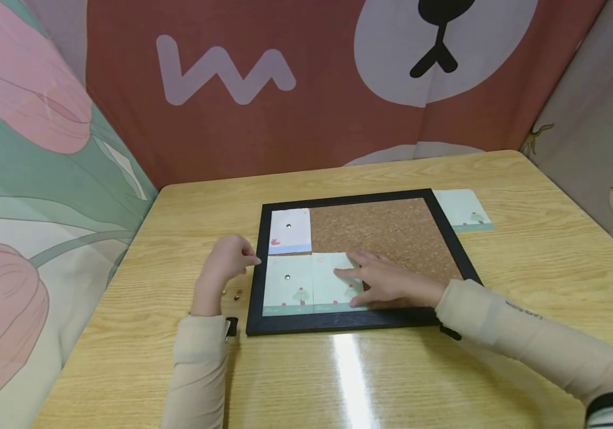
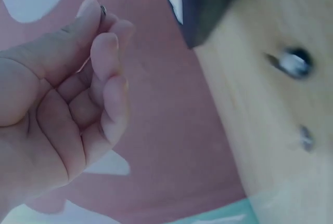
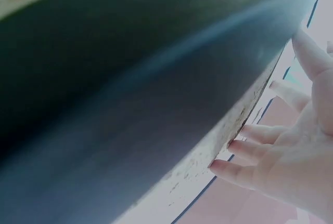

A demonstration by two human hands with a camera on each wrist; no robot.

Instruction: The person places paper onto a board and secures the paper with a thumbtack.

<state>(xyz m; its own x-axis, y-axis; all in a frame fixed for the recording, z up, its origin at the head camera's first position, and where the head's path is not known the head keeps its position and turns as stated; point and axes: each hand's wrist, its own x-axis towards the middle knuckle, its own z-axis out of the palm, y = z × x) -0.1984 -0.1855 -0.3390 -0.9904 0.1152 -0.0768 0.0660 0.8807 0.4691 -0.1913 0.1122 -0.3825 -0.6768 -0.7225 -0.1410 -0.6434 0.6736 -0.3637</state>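
A black-framed corkboard lies on the table. My left hand is raised by its left edge, pinching a small metal thumbtack between thumb and forefinger. With fingers spread, my right hand rests on a pale green sheet in the board's lower middle; its fingers cover the sheet's right part. Left of this sheet is a matching green sheet with a silver tack in it. Above that one sits a white sheet with a bluish lower band, also tacked.
Another green sheet lies on the table past the board's upper right corner. A few loose thumbtacks lie left of the board, close to my left wrist. Patterned cloth hangs behind the table.
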